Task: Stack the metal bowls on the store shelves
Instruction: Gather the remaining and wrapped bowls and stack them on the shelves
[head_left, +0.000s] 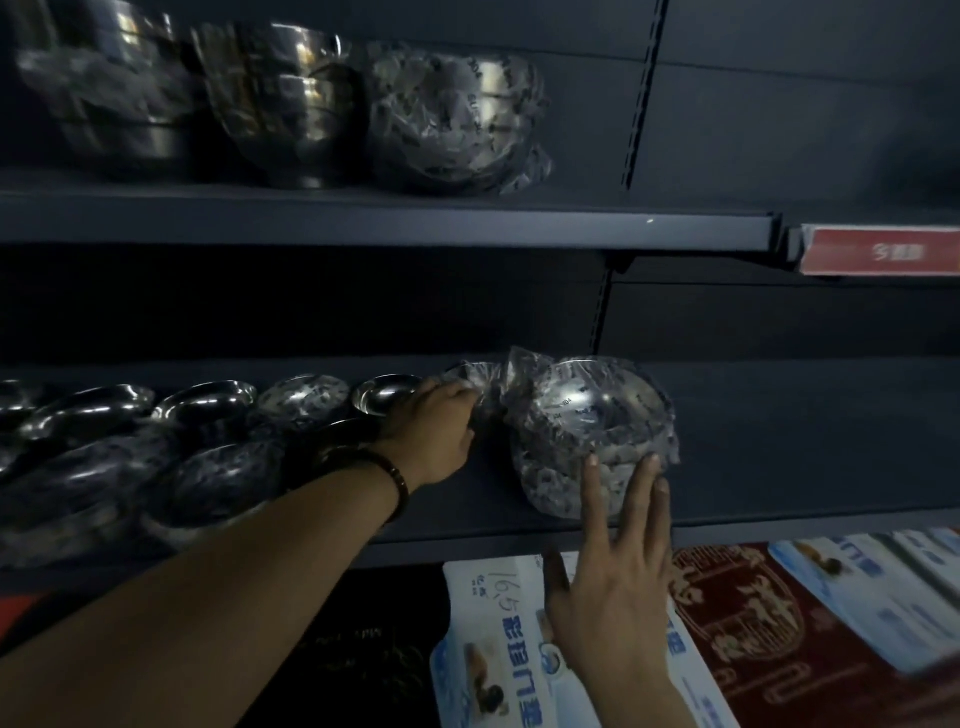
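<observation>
The left hand (441, 423) reached in from the lower left with the forearm straight, a dark bracelet (392, 480) at the wrist, its fingers curled shut around the bunched plastic wrap at the left side of the wrapped bowl (589, 428). The right hand (610, 577) stood flat and open below, fingers spread and pointing up, fingertips (652, 465) touching the bowl's near lower edge. The bowl sat on the middle shelf (779, 457), tipped so its mouth faced up and toward the camera. To its right the shelf lay bare up to the front lip; to its left, a crowd of bowls (156, 441) pressed close. The upper shelf (363, 221) carried stacked bowls (291, 104). Printed packages (519, 639) lay below.
</observation>
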